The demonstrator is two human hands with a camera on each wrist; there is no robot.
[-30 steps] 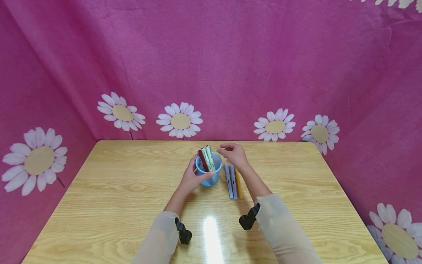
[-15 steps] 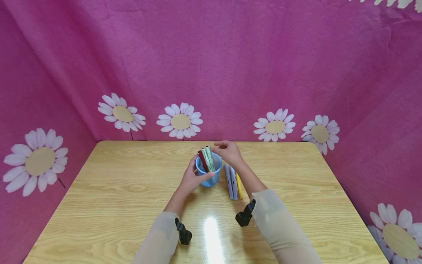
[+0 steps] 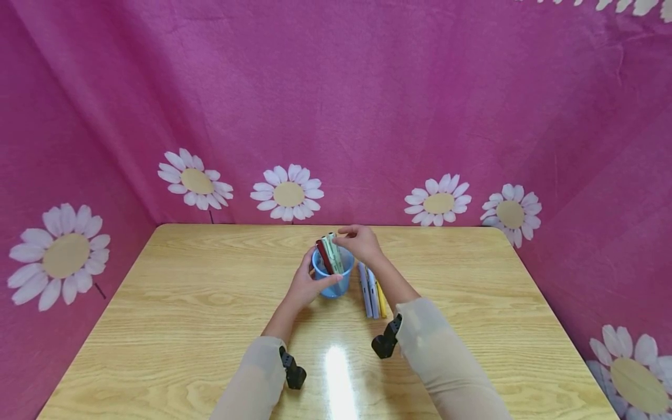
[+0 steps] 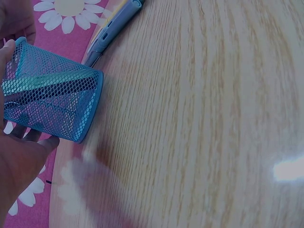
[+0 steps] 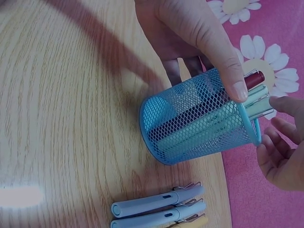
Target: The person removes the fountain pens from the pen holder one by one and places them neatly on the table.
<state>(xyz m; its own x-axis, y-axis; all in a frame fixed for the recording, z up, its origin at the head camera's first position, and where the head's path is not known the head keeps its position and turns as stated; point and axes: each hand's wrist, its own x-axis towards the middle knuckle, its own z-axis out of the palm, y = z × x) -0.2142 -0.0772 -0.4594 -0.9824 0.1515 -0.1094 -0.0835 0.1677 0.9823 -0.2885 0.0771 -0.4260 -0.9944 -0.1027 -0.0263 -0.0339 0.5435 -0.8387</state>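
A blue mesh pen cup [image 3: 333, 286] stands tilted on the table, held around its side by my left hand [image 3: 307, 284]. Inside lean a dark red pen [image 3: 323, 256] and light green pens [image 5: 259, 102], their capped ends above the rim. My right hand [image 3: 362, 244] is at the cup's right rim; in the right wrist view a fingertip touches the end of a green pen, while the other fingers hang loosely near the rim. Right of the cup lie two lavender-blue pens [image 5: 156, 203] and a yellow pen [image 3: 381, 297], side by side.
The wooden table [image 3: 199, 315] has its back edge just behind the cup. A pink curtain [image 3: 336, 116] with daisies hangs behind and at both sides. Black wrist cameras [image 3: 385, 341] sit on both sleeves.
My right hand has moved left, from apart beside the cup to touching the green pens. My left hand and the cup have stayed in place.
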